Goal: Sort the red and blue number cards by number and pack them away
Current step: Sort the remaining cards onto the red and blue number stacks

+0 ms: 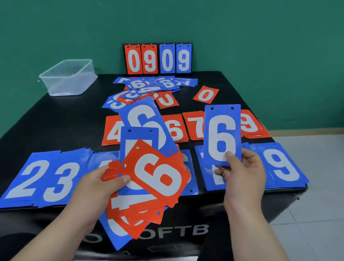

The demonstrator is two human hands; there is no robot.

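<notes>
My left hand [102, 184] grips a fanned bundle of red and blue cards [140, 200], a red 6 [156, 174] on top. My right hand [244, 170] pinches a single blue 6 card [221, 134] upright by its lower edge, above the table's right side. Sorted blue piles lie along the near edge: 2 [27, 178], 3 [60, 181] and 9 [282, 164]. Behind them lie red cards 4 [112, 131], 6 [176, 129], 7 [195, 125] and 9 [249, 123]. An unsorted heap of cards [148, 86] sits farther back.
A clear plastic box [68, 77] stands at the black table's [43, 119] back left corner. A flip scoreboard [157, 58] reading 0909 leans against the green wall. A lone red 0 [205, 94] lies at the back right. Tiled floor shows to the right.
</notes>
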